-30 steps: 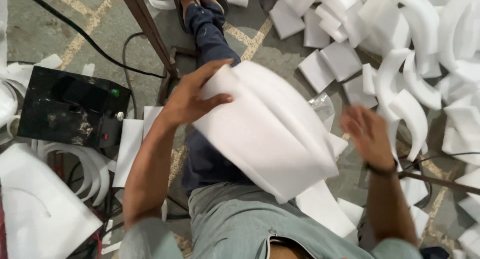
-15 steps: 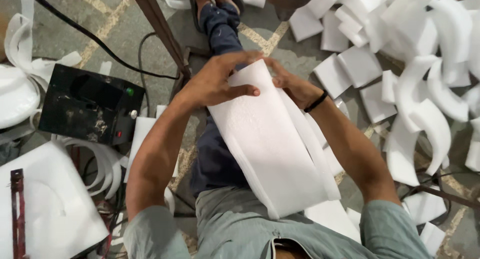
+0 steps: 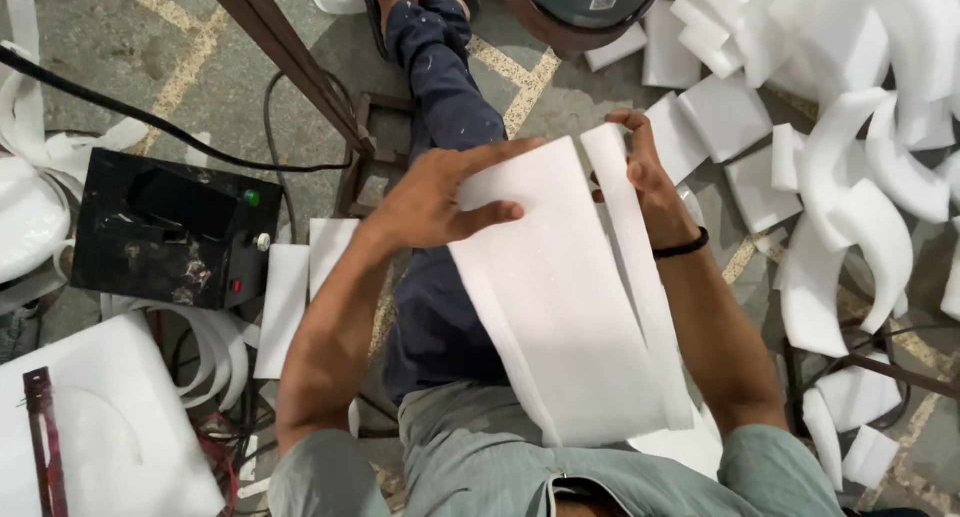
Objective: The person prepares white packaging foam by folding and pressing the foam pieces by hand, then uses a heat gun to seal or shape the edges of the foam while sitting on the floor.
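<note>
Over the lap, two hands (image 3: 440, 202) (image 3: 645, 172) grip one white foam sheet (image 3: 560, 307) and one strip (image 3: 635, 247).

A foam-cutting workshop: concrete floor (image 3: 180, 47) strewn with white foam offcuts (image 3: 860, 207), black power box (image 3: 170, 239).
</note>
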